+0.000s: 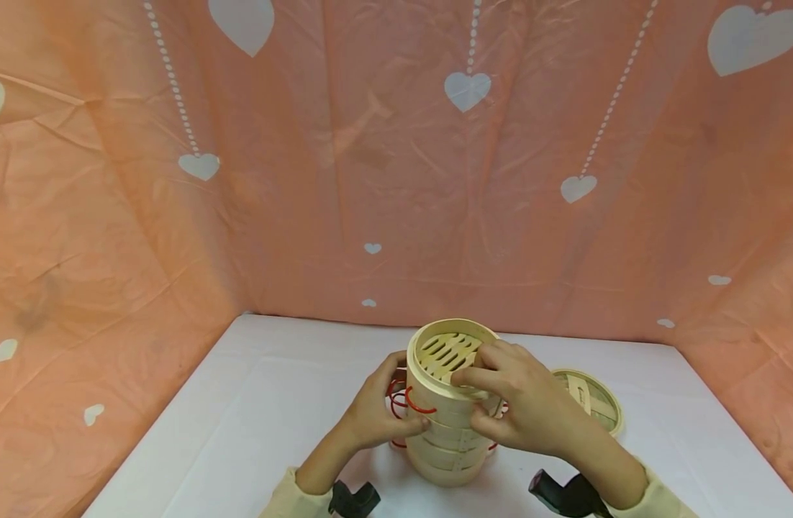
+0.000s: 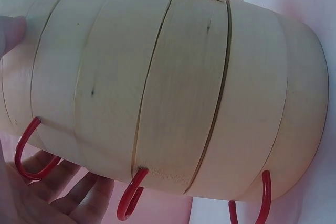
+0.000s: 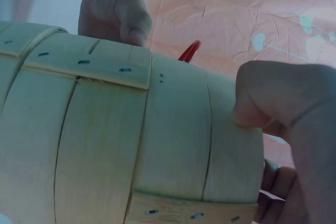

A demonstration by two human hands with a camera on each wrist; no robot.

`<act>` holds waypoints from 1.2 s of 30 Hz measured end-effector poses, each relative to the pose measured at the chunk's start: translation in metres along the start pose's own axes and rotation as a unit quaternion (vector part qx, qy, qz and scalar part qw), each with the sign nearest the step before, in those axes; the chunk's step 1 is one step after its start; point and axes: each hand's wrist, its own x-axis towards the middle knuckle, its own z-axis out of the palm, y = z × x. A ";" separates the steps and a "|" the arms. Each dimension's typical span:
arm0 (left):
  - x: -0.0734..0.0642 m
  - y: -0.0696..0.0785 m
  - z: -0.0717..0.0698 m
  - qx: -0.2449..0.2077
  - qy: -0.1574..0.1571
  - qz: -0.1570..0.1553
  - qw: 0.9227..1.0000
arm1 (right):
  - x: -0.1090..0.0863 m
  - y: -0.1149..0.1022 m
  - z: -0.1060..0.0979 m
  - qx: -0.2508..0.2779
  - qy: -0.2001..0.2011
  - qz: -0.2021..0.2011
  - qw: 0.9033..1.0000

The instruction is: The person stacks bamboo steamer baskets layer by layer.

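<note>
A tall stack of round bamboo steamer baskets [image 1: 450, 460] with red loop handles stands on the white table. Its top basket [image 1: 435, 332] shows a slatted base inside the rim. My left hand [image 1: 378, 411] holds the stack's left side, thumb on the front and fingers behind. In the left wrist view, those fingers [image 2: 86, 195] lie beside a red handle [image 2: 34, 156]. My right hand [image 1: 532, 399] grips the top basket at its right rim, fingers over the rim and thumb against the outer wall. The right wrist view shows that thumb [image 3: 249, 106] pressing the bamboo near the stapled seams.
A round woven bamboo lid [image 1: 609, 404] lies on the table behind my right hand. The white tabletop [image 1: 254, 403] is enclosed by a peach cloth backdrop [image 1: 396, 180] printed with white hearts.
</note>
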 end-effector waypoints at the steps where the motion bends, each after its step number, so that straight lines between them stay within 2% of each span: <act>1: 0.000 0.000 0.000 0.001 0.000 0.001 1.000 | 0.000 0.000 0.000 0.000 -0.001 0.001 1.000; 26: -0.001 0.000 -0.001 0.016 -0.004 -0.009 1.000 | 0.000 -0.002 0.001 -0.002 -0.009 0.003 1.000; 36: 0.000 0.000 -0.002 0.027 -0.008 -0.001 1.000 | 0.001 0.001 -0.002 0.015 0.004 0.011 1.000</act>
